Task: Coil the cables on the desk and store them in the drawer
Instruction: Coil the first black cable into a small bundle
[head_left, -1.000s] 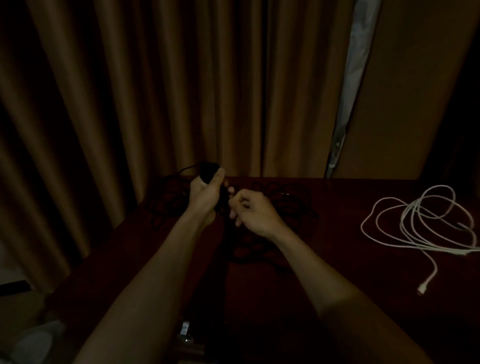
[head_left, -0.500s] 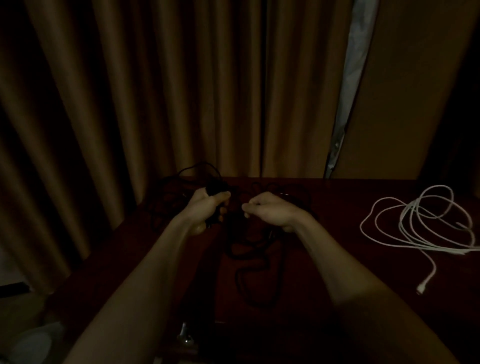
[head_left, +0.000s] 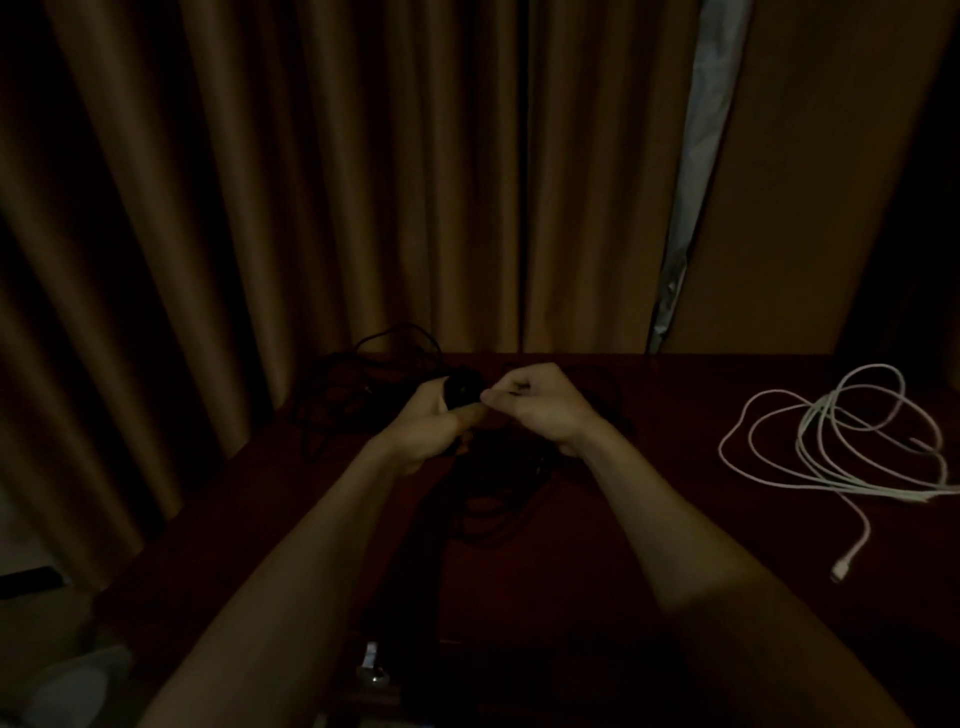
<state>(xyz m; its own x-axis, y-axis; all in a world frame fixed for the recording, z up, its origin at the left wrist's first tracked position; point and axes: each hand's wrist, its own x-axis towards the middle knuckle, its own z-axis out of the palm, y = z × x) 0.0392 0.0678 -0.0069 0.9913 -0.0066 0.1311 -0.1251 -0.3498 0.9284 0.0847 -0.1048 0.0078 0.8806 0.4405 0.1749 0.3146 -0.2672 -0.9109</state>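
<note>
We note a dark red-brown wooden desk top (head_left: 675, 415), smooth with a faint sheen, a thin white cable (head_left: 800, 439) in a smooth, plastic-looking sheath, a thin black cable (head_left: 483, 519) reading matt in the dim light, and pleated brown cloth curtains (head_left: 311, 182), matt and soft-looking.

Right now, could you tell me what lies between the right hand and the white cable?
Mostly bare desk, as the head view shows; faint black cable loops lie close by the right hand, well short of the white cable.
</note>
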